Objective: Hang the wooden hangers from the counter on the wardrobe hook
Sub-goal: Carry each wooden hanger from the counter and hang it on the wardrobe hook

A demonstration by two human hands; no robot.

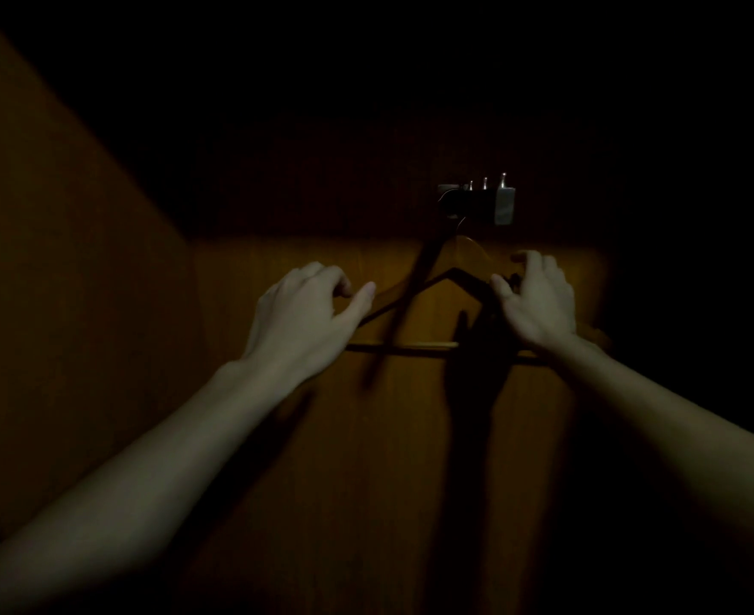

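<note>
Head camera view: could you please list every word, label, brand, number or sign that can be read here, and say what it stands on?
None: no text can be read in this view.
The metal hook, the wooden hanger, the wardrobe panel and the hands, left and right, show no print.
The upper part of the wardrobe is too dark to tell.

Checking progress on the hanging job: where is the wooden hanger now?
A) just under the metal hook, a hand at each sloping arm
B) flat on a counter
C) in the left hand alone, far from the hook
A: the wooden hanger sits just below the metal hook, left hand and right hand at its two arms; whether it is fully hooked is too dark to tell.
</note>
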